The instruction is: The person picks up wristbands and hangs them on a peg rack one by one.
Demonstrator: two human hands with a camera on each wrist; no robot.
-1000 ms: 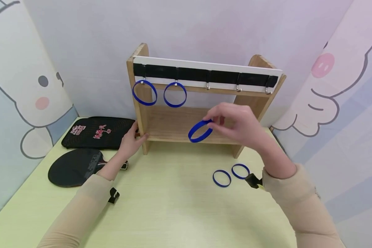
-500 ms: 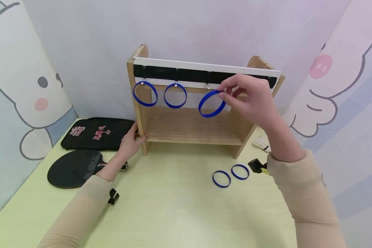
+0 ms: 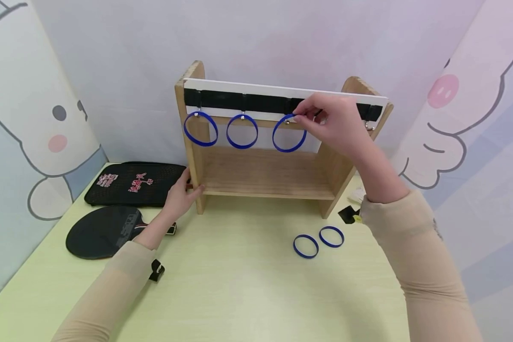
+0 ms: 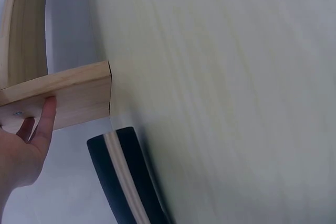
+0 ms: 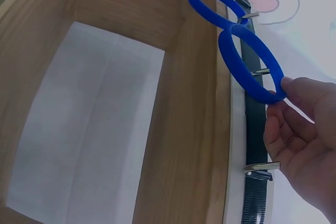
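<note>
My right hand [image 3: 331, 118] pinches a thin blue wristband [image 3: 278, 145] by its upper right edge, in front of the third hook. In the right wrist view, that hook [image 5: 261, 72] reaches into the loop of the band. Two matching wristbands hang to the left, one on the first hook [image 3: 197, 114] and one on the second hook [image 3: 242, 117]. At the lower left of the wooden rack [image 3: 265, 194], my left hand [image 3: 179, 198] holds the side panel, thumb at its front edge. In the left wrist view, fingers touch the panel [image 4: 84, 95].
Two more blue wristbands lie on the table, a near one [image 3: 295, 248] and a far one [image 3: 321, 237]. A table tennis bat [image 3: 100, 232] and a black case [image 3: 124, 190] lie at left. A shuttlecock [image 3: 357, 195] is partly hidden behind the right arm.
My right hand has lifted the wristband from in front of the shelf, first up and right, then slightly left onto the third hook. The left hand has stayed on the rack.
</note>
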